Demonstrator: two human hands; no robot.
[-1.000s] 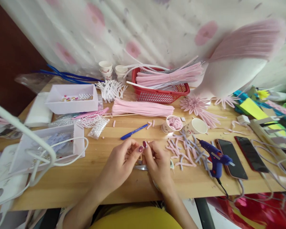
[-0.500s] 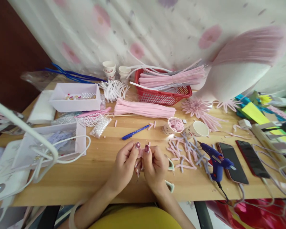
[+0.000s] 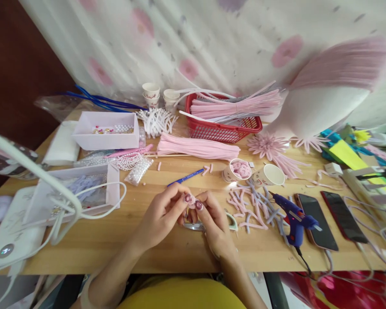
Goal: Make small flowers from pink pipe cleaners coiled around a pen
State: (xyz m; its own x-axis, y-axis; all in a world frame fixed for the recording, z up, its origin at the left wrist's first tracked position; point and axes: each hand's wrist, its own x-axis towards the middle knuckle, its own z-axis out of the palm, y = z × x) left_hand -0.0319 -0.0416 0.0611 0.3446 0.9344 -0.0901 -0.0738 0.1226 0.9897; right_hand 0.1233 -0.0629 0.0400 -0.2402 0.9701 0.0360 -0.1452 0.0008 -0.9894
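At the near middle of the table, my left hand (image 3: 165, 212) and my right hand (image 3: 215, 223) meet, both closed in a pinch. Between their fingertips is a small curled piece of pink pipe cleaner (image 3: 192, 201), mostly covered by the fingers. Scissors (image 3: 194, 226) lie on the table under my hands, partly hidden by the right one. Just right of them are scattered short pink and grey pipe cleaner pieces (image 3: 247, 206). A paper cup (image 3: 230, 175) filled with pink curls stands beyond, beside another paper cup (image 3: 269, 176). A blue pen (image 3: 186, 176) lies ahead of my fingers.
A blue glue gun (image 3: 294, 216) and two phones (image 3: 318, 223) lie at the right. Behind are a pink pipe cleaner bundle (image 3: 197, 147) and a red basket (image 3: 225, 131). White boxes (image 3: 106, 137) with beads and a white cable (image 3: 124, 197) are at the left.
The fingers have shifted around the pink piece, and more of it shows. My right hand has turned and moved slightly right, uncovering the scissors' blades. The whole view has shifted a little.
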